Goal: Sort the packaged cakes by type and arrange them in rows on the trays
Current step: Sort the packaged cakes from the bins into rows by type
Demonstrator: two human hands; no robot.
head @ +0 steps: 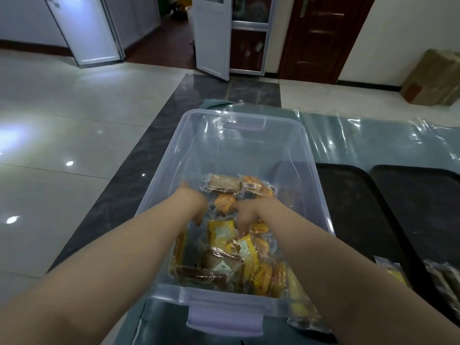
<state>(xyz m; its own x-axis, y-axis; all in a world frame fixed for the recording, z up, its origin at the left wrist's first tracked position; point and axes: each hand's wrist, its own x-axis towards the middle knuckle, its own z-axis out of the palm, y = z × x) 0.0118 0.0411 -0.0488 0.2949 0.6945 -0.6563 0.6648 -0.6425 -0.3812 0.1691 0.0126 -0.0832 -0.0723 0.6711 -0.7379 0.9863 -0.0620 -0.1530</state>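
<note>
While both arms reach into the clear plastic storage bin [249, 145] on the floor, the left hand [196, 207] hangs with fingers loosely curled, empty, and the right hand [245, 215] presses its fingertips onto a yellow-wrapped cake packet [245, 247] — whether they pinch it, I cannot tell. Mixed packets lie heaped at the bin's near end, well away from the two black trays [348, 195] — slippery overlapping wrappers could make her lift two types together, or drop one.

There is one camera, worn on the person's head. It looks forward and down, from close above a clear box [239, 155]. Both arms reach out from the bottom edge. Farther off it sees the floor [74, 115] and doors [321, 33].
</note>
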